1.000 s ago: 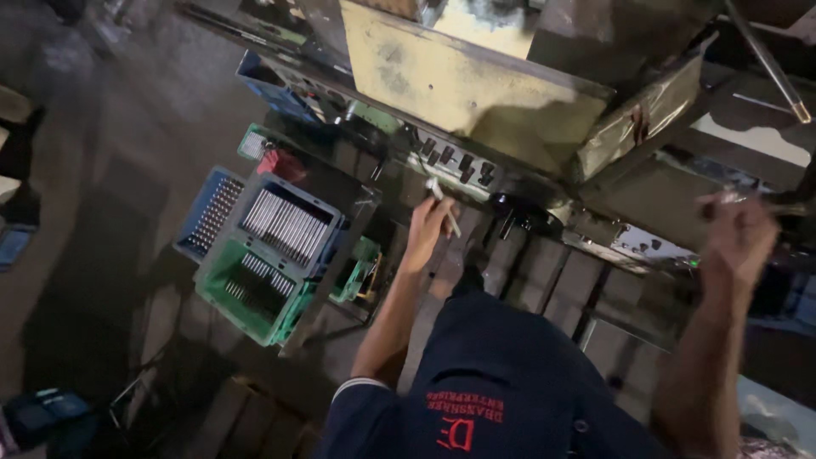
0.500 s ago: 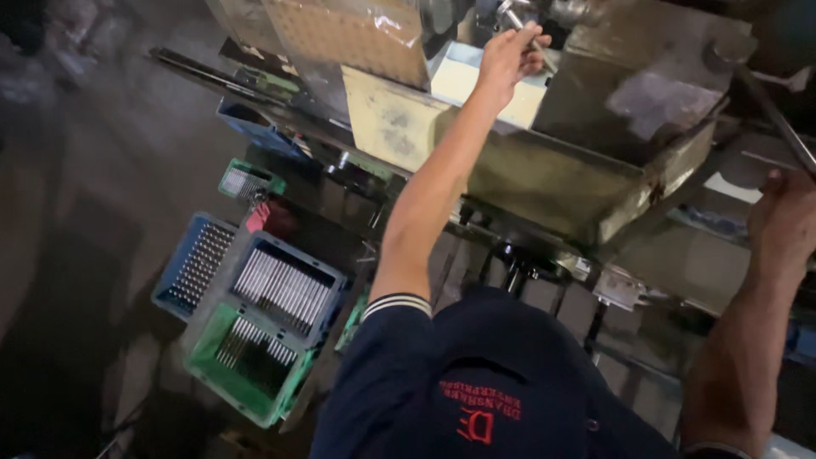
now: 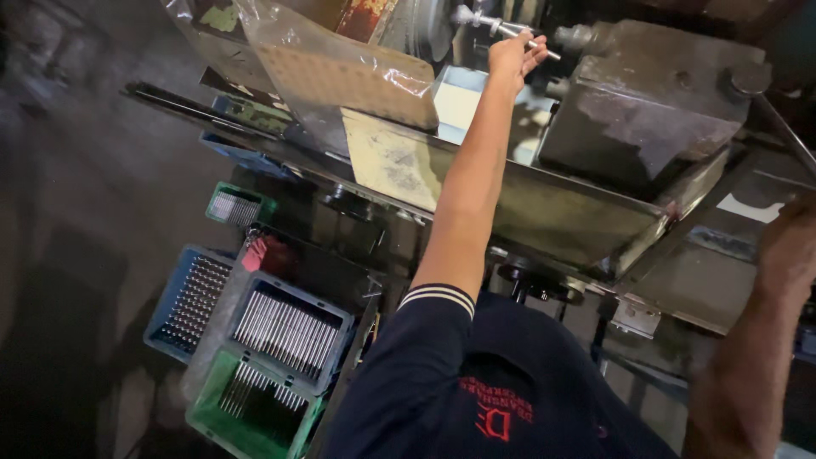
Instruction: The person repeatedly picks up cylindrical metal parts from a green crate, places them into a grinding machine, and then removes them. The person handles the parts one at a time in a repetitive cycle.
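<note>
Left hand (image 3: 512, 56) raised, fingers clamped on a metal rod (image 3: 518, 36), right hand (image 3: 789, 246) blurred at the machine (image 3: 654, 110), fingers' state unclear, perhaps resting

A bright, polished metal lever (image 3: 510, 30) is gripped by the left hand (image 3: 512, 58). Just right of it, the dull, grimy metal housing (image 3: 646, 110) is seen; left, glossy crinkled plastic sheeting (image 3: 340, 72).

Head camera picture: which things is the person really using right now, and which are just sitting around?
In use:
- left hand, reaching up to a thin metal rod on the machine
- right hand, blurred, at the machine's right side

Just sitting there:
- blue crate of metal rods
- green crate
- plastic sheet
</note>
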